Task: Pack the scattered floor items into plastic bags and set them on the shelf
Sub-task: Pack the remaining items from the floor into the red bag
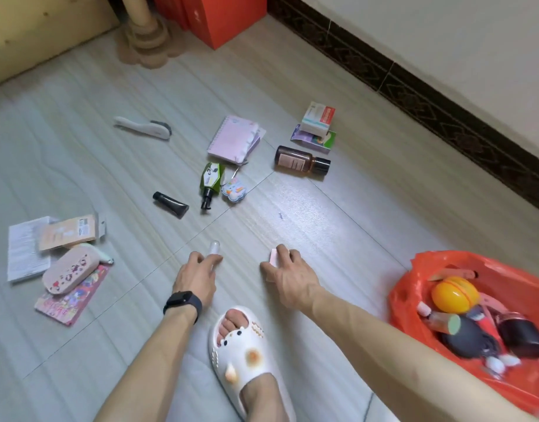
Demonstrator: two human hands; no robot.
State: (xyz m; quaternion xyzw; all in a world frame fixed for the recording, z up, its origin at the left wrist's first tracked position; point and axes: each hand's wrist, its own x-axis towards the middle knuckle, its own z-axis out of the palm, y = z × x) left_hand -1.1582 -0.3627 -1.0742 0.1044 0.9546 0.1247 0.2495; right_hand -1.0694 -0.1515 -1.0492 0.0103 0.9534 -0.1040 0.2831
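The left hand curls its fingers round a small white bottle lying on the floor. The right hand pinches a small pink box between thumb and fingers, also at floor level. Both things look light and rigid. The bottle is smooth and round, so it would likely roll or slip unless taken across its body. The box is best held by its long edges. The red plastic bag lies open beside the right forearm, partly filled; its thin film looks floppy. The floor is glossy, pale wood-grain tile. A brown glass bottle, probably fragile, and a spiral notebook lie further out, towards the wall.
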